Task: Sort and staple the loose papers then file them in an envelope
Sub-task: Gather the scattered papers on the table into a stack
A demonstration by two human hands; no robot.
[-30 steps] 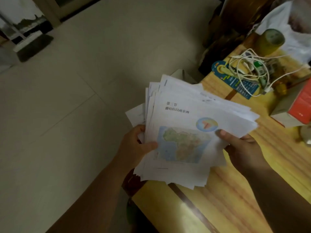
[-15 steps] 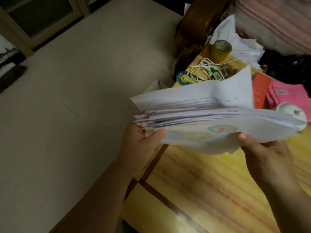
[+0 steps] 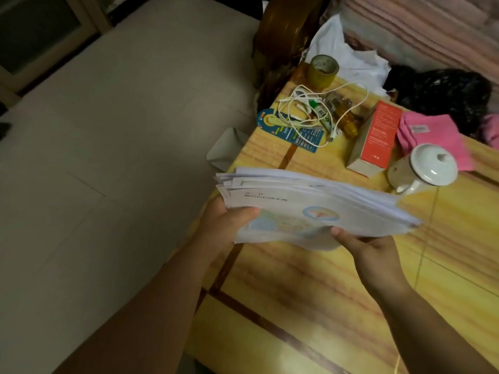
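With the left hand (image 3: pixel 226 222) and right hand (image 3: pixel 370 252) each gripping the paper stack (image 3: pixel 310 209) above the table's (image 3: pixel 310 292) left edge, knocking its uneven edges square against the tabletop looks wise before sorting.

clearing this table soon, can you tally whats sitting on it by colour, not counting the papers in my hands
White: 2, the lidded mug and the tangled cable
Red: 1, the box
Pink: 1, the folded cloth
Blue: 1, the packaging card
Yellowish: 1, the tape roll
Total: 6
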